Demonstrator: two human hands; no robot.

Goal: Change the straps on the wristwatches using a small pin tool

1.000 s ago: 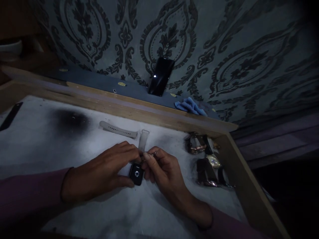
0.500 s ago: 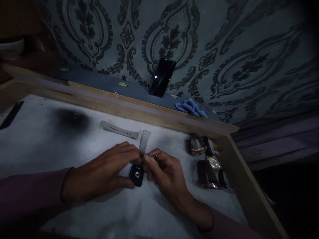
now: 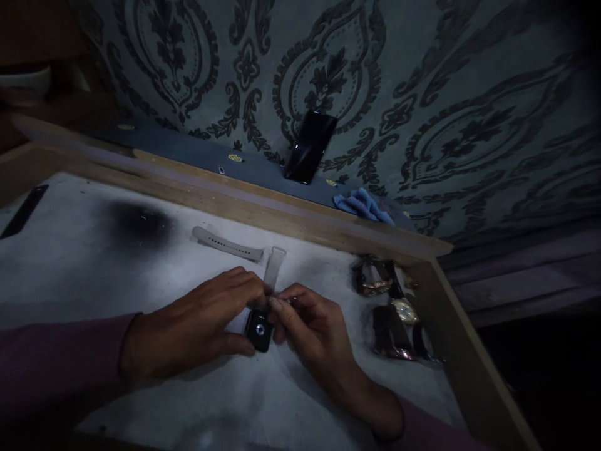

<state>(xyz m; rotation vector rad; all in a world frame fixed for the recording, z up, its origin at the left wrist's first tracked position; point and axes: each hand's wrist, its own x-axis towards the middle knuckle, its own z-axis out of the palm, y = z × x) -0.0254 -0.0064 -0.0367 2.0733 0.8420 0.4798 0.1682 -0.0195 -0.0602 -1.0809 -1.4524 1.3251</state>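
Note:
A black smartwatch (image 3: 259, 330) lies back side up on the white surface, its round sensor showing. My left hand (image 3: 200, 319) grips it, the thumb at its lower left edge and the fingers at its upper end. One pale grey strap piece (image 3: 275, 266) reaches up from that end; the joint is hidden behind my fingertips. Close against the watch's upper right, my right hand (image 3: 312, 332) is pinched around something small and thin, mostly covered by the fingers. A loose grey strap piece with holes (image 3: 228, 243) rests beyond my left hand.
Several wristwatches (image 3: 392, 313) lie at the right, by the wooden rim (image 3: 462, 326). Past the back rim, a black phone (image 3: 310, 147) leans against the patterned wall, with a blue cloth (image 3: 364, 205) to its right. A flat black strip (image 3: 24, 211) lies far left.
The view has shifted slightly, so everything sits a little further right. Both hands keep nearly the same hold at the watch's upper end.

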